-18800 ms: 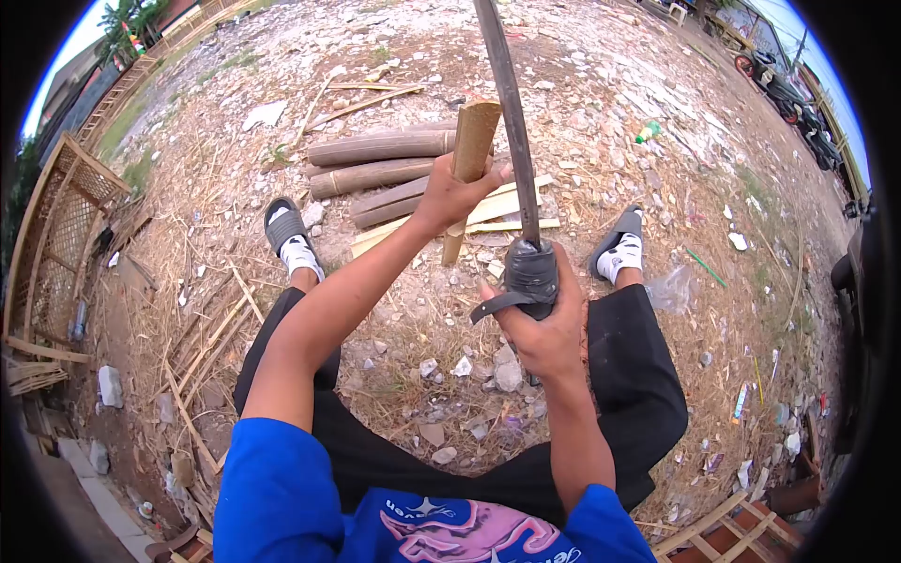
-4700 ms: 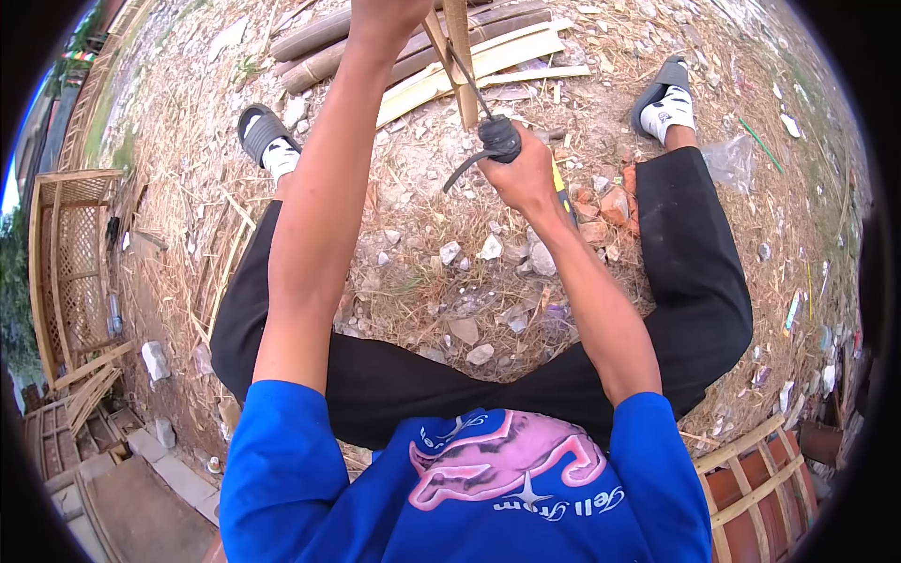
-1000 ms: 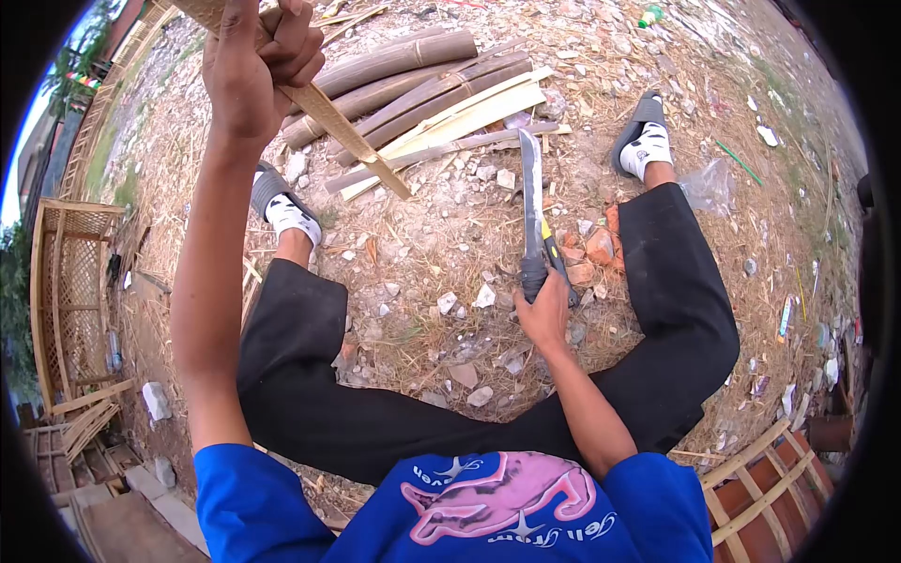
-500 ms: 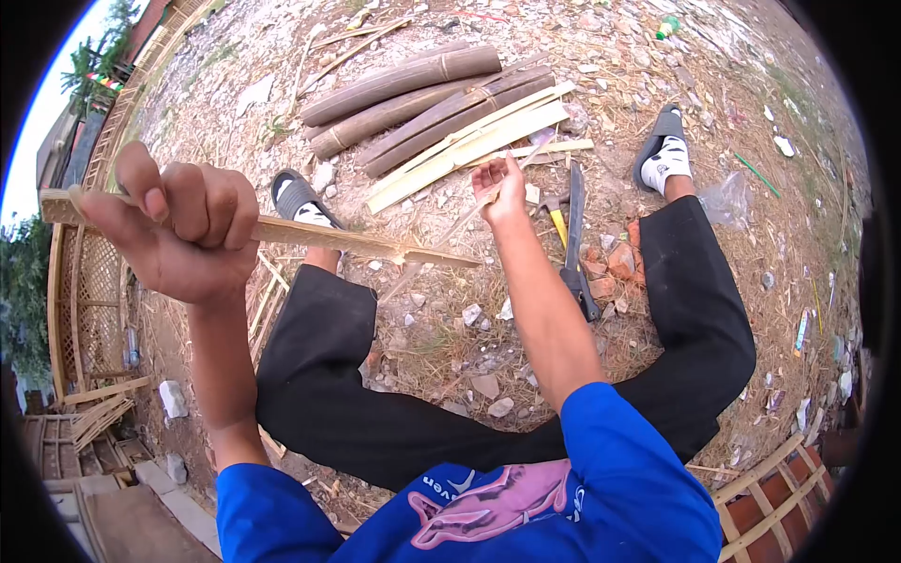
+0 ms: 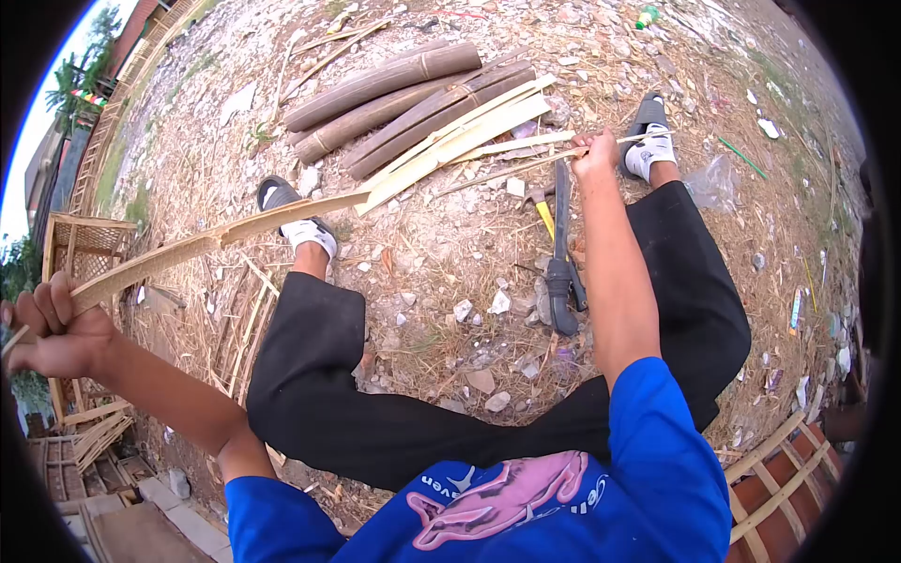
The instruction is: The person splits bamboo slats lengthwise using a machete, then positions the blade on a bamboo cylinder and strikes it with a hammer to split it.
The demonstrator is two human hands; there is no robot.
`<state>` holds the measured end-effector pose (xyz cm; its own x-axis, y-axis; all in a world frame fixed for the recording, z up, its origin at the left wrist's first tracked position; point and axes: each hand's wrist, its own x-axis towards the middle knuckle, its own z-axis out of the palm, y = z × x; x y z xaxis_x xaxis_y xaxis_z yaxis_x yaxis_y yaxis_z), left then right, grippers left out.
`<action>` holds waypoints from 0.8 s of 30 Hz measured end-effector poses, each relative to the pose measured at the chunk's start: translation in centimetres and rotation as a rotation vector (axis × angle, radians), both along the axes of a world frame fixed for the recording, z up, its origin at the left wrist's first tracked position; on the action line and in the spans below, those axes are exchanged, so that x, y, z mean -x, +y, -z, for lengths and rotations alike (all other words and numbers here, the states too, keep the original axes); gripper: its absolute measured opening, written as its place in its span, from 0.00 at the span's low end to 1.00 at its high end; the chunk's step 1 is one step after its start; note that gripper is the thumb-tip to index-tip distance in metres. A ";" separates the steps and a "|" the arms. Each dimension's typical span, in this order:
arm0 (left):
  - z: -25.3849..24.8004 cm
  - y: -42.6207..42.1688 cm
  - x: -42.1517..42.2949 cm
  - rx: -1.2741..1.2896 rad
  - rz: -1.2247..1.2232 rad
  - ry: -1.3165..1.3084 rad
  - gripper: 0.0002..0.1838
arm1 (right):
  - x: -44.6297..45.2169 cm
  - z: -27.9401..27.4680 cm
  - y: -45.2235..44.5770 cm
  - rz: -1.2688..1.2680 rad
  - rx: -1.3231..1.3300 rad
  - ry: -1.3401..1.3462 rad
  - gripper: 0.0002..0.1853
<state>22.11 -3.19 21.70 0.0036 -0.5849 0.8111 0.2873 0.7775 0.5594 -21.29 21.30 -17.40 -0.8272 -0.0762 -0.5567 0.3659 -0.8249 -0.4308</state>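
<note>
At the far left, my left hand (image 5: 61,328) is closed around one end of a long bamboo strip (image 5: 235,228). Its other end reaches over my left foot toward the bamboo pile. My right hand (image 5: 598,155) pinches a thinner bamboo strip (image 5: 526,169), which sticks out on both sides of the fingers near my right foot. Below that hand, a machete (image 5: 560,244) with a black handle lies on the ground. Beside it rests a hammer (image 5: 545,218) with a yellow handle, partly covered by the machete.
Brown split bamboo pieces (image 5: 385,84) and pale split lengths (image 5: 460,141) lie ahead between my feet. Stones and straw cover the ground. A clear plastic bag (image 5: 713,185) is right of my right foot. Lattice frames (image 5: 89,249) stand at left; another frame (image 5: 779,488) is lower right.
My left hand has swung outward to the left and down with its strip. My right hand has moved right with the thin strip, away from the left strip's tip.
</note>
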 end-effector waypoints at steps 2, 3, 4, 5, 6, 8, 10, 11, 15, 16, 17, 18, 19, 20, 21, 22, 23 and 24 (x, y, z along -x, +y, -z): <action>0.9 0.4 1.9 -0.027 0.082 0.073 0.32 | 0.4 -3.3 -1.2 -0.097 0.029 0.159 0.16; 1.4 0.1 2.9 -0.040 0.120 0.113 0.32 | 0.4 -4.8 -2.1 -0.126 -0.020 0.243 0.14; 2.4 -0.9 4.0 -0.037 0.273 0.050 0.32 | -0.5 -6.6 -2.9 -0.131 -0.105 0.382 0.14; 3.5 -2.3 5.5 -0.032 0.427 -0.012 0.33 | -1.8 -8.9 -3.7 -0.128 -0.196 0.443 0.15; 4.7 -3.4 7.4 -0.070 0.549 -0.159 0.33 | -3.4 -10.9 -4.5 -0.127 -0.289 0.506 0.17; 7.0 -0.7 12.5 -0.123 0.591 -0.391 0.27 | -7.0 -13.5 -5.8 -0.188 -0.312 0.683 0.18; 8.7 1.6 16.8 -0.003 0.660 -0.556 0.26 | -10.8 -14.2 -7.2 -0.284 -0.381 0.851 0.19; 9.3 2.3 18.9 0.049 0.705 -0.591 0.26 | -12.5 -13.9 -7.9 -0.315 -0.305 0.937 0.20; 11.4 4.1 26.5 -0.474 0.877 -0.536 0.17 | -17.0 -11.9 -10.2 -0.304 -0.359 1.119 0.25; 12.3 4.0 28.1 -0.536 0.921 -0.562 0.17 | -17.4 -11.9 -10.2 -0.359 -0.269 1.056 0.27; 13.5 3.8 29.5 -0.602 0.960 -0.591 0.17 | -17.7 -11.9 -10.4 -0.416 -0.178 0.986 0.29; 14.8 3.9 30.7 -0.551 1.016 -0.555 0.17 | -17.2 -10.8 -11.2 -0.408 -0.135 0.952 0.29; 17.3 2.3 33.2 -0.438 1.002 -0.587 0.21 | -17.0 -10.8 -11.1 -0.471 -0.161 0.944 0.28; 16.7 4.0 32.7 -0.495 0.940 -0.600 0.21 | -17.1 -10.8 -10.8 -0.533 -0.188 0.935 0.26; 16.4 5.6 32.0 -0.558 0.879 -0.617 0.22 | -16.9 -10.6 -10.4 -0.596 -0.218 0.917 0.25; 17.8 5.1 32.5 -0.440 0.905 -0.576 0.23 | -16.2 -10.4 -10.0 -0.622 -0.261 0.891 0.21; 19.9 4.3 33.0 -0.321 0.932 -0.531 0.25 | -15.0 -9.8 -9.6 -0.587 -0.311 0.860 0.21; 21.3 3.4 32.8 -0.246 0.922 -0.598 0.25 | -13.5 -9.1 -9.2 -0.553 -0.361 0.828 0.20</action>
